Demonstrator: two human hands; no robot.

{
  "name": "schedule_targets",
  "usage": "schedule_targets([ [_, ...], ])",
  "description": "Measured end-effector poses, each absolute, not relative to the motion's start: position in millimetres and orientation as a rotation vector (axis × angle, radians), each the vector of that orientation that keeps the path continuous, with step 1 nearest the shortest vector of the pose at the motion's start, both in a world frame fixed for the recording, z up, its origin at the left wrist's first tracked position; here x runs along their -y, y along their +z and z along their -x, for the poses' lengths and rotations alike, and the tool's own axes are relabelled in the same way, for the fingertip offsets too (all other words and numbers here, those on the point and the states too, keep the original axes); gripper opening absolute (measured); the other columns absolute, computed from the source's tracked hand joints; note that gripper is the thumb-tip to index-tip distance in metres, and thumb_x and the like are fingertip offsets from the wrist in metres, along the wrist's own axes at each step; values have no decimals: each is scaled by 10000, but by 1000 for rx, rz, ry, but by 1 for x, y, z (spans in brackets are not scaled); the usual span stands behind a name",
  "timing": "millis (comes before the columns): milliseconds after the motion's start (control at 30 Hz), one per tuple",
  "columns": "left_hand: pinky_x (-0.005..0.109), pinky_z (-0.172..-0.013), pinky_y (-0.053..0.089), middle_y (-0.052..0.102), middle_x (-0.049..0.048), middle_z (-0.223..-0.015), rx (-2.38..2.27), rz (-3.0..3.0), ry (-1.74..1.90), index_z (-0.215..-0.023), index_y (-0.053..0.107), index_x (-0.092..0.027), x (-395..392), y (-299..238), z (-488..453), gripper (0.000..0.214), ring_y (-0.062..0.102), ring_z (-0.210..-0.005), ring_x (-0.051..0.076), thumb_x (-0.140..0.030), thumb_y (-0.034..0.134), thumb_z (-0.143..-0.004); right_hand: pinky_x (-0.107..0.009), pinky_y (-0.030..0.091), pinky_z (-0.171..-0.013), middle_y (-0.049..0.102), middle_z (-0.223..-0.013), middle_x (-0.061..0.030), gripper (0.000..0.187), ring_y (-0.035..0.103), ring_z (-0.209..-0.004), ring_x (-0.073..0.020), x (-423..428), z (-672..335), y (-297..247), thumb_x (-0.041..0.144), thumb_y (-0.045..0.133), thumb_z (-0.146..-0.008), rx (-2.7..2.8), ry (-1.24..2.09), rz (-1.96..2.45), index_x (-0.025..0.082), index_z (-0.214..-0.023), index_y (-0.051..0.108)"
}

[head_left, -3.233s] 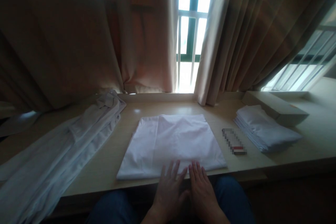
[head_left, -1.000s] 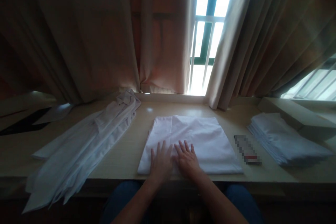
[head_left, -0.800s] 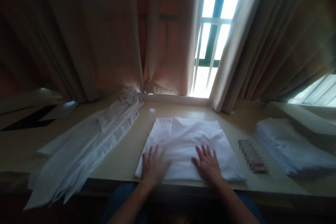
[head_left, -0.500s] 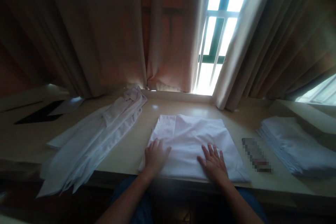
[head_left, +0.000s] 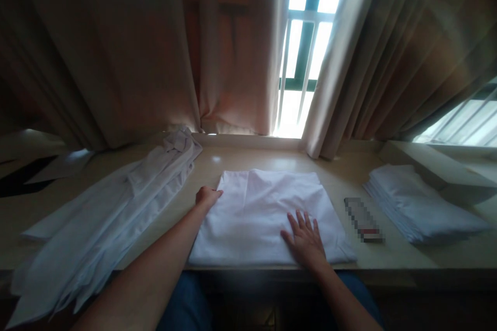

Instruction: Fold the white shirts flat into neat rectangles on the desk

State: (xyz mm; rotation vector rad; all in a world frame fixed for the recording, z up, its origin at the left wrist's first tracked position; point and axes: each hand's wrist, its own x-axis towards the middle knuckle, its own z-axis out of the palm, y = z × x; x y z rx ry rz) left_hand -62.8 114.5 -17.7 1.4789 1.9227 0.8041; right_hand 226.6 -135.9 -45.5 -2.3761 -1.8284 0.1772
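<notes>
A folded white shirt (head_left: 260,212) lies flat before me at the table's front edge, a few shallow wrinkles across its top. My left hand (head_left: 208,196) is closed at its left edge near the far corner, the thumb on top and the other fingers mostly hidden. Flat on the right half of the cloth rests my right hand (head_left: 306,240), fingers spread and holding nothing.
Long unfolded white garments (head_left: 112,207) lie on the left, hanging over the table edge (head_left: 407,264). To the right are a blurred-out oblong object (head_left: 363,220) and a stack of folded white cloth (head_left: 419,204). Curtains (head_left: 240,62) hang behind.
My left hand has gone from lying on the shirt's left part to gripping its left edge farther back. The right hand stays flat on the cloth. The view has shifted rightward.
</notes>
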Motion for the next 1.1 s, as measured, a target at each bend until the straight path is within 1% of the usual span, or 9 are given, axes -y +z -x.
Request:
schedule_targets([
  [67,330,-659,464,637,86,-618,-1888,-1376,826,-603,608,-150,-119,-19,59,204,643,-815,315,-267,749,-514,-487,-88,-1105,101,-1562,-22,692,-33,-1426,-255,135,-227,-46,664,214,-894,1830,172,2371,290,-1476,227],
  [167,307,-584,475,626,64,-595,-1774,-1220,862,-657,626,-120,-124,-21,58,163,642,-686,252,-234,702,-570,-492,-71,-1108,111,-1561,-19,693,-22,-1426,-257,135,-228,-48,674,205,-891,1831,147,2345,299,-1472,239],
  [267,301,-569,500,640,62,-607,-1643,-1093,893,-725,643,-87,-127,-21,60,187,627,-613,205,-204,682,-584,-487,-68,-1110,117,-1560,-16,689,-16,-1427,-253,135,-228,-50,674,194,-892,1824,121,2335,304,-1471,240],
  [367,316,-567,519,630,61,-580,-1580,-1013,917,-734,643,-75,-127,-19,62,201,613,-573,191,-202,688,-584,-488,-72,-1110,117,-1560,-16,684,-19,-1426,-254,134,-228,-50,666,203,-895,1825,132,2346,300,-1473,239],
  [467,319,-558,519,615,47,-559,-1553,-987,944,-734,636,-82,-126,-17,61,236,605,-558,186,-229,726,-573,-489,-74,-1109,114,-1560,-19,684,-27,-1426,-259,134,-228,-49,660,221,-896,1819,150,2358,295,-1473,238],
  [567,298,-547,506,606,23,-560,-1540,-993,962,-749,628,-89,-128,-18,59,309,595,-550,170,-244,775,-526,-481,-77,-1110,112,-1561,-16,676,-33,-1426,-255,134,-228,-48,655,223,-899,1814,146,2354,300,-1474,234],
  [700,277,-542,492,587,-4,-555,-1554,-1012,957,-739,614,-99,-139,-22,58,340,578,-527,149,-202,800,-474,-483,-75,-1110,110,-1561,-22,681,-29,-1426,-256,134,-228,-48,657,217,-900,1815,150,2347,292,-1474,237],
  [900,290,-535,495,590,17,-555,-1580,-1002,930,-700,602,-97,-151,-25,56,230,580,-533,159,-195,751,-554,-473,-79,-1112,121,-1560,-3,674,-29,-1427,-244,133,-230,-51,671,177,-897,1801,162,2343,322,-1471,232],
  [1100,349,-565,525,616,65,-580,-1630,-1109,844,-691,618,-78,-149,-24,55,208,636,-609,233,-234,719,-597,-475,-57,-1117,142,-1556,-3,674,-1,-1429,-239,133,-232,-55,682,175,-891,1793,126,2306,334,-1462,255],
])
